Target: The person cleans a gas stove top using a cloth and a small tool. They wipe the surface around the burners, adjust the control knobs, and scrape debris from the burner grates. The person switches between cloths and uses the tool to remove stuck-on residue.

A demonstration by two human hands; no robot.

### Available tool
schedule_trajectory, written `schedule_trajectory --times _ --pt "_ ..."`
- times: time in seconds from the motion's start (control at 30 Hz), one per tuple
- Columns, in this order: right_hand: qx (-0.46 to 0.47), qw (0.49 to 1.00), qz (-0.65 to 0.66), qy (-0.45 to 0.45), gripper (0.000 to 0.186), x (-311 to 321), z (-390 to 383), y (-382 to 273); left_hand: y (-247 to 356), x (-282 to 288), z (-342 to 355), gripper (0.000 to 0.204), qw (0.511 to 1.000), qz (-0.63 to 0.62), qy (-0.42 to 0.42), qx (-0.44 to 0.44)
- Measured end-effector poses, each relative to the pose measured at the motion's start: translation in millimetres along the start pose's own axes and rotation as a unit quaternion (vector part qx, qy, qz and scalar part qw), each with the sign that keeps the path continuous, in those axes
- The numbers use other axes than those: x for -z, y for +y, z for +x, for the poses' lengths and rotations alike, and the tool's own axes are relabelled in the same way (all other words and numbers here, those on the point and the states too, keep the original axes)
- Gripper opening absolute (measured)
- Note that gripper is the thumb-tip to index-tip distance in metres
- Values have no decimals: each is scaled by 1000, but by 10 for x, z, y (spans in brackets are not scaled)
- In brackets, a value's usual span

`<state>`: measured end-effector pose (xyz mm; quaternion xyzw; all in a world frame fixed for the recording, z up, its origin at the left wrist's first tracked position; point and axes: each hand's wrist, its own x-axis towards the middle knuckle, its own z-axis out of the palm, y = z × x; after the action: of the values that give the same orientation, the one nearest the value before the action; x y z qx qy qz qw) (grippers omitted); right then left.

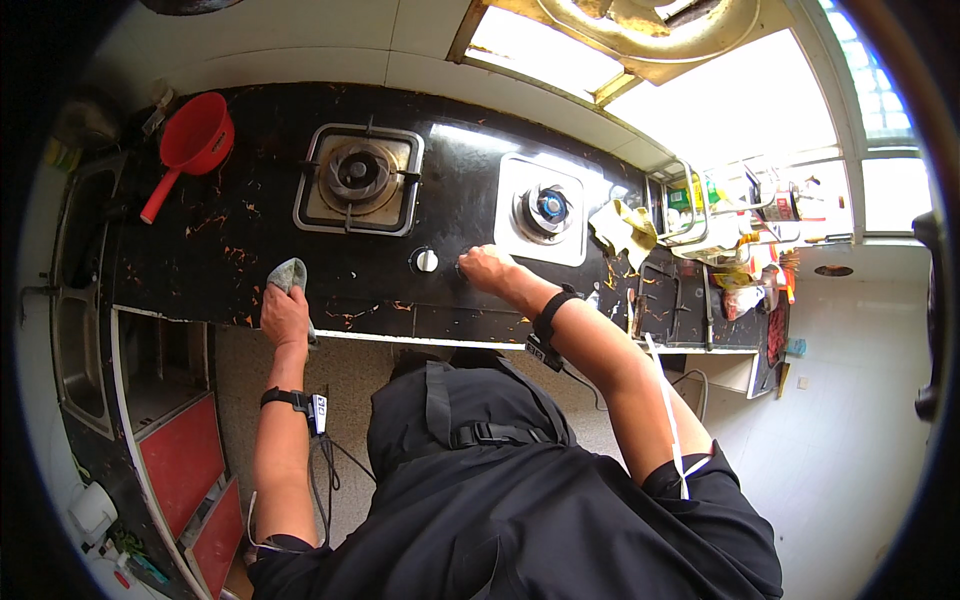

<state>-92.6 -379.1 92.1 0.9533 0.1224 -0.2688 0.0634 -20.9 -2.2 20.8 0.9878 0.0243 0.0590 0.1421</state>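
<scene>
My left hand (285,317) is closed round a grey cloth (288,273), held at the front edge of the black countertop (250,265). Part of the cloth sticks up above the fingers. On the front strip of the gas hob, my right hand (487,268) has its fingers closed over a stove knob, which they mostly hide. Just left of that hand is a second, white knob (426,260), untouched. Behind the hands are two burners: the left burner (357,176) has a square pan support round it, and the right burner (548,210) sits on a bare metal plate.
A red plastic dipper (195,135) lies at the back left, beside the sink (80,350). A yellowish cloth (625,232) is right of the right burner. Farther right stands a metal rack (690,215) with bottles and packets. Pan supports (655,300) lie on the counter's right.
</scene>
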Motion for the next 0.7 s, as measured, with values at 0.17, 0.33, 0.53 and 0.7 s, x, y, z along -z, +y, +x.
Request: schedule_trajectory --times 0.17,0.33,0.53,0.7 --pt "4 1000 -6 -4 17 11 7 -4 -6 -12 1 33 1000 -2 7 -4" --pt "4 1000 -6 -5 17 -1 17 -5 0 1 2 33 1000 1 -5 2" --pt "2 1000 -4 -1 18 -34 23 0 9 32 -1 34 1000 -15 -12 2" --pt "2 1000 -1 -5 18 -42 32 5 5 24 9 35 1000 -10 -15 4"
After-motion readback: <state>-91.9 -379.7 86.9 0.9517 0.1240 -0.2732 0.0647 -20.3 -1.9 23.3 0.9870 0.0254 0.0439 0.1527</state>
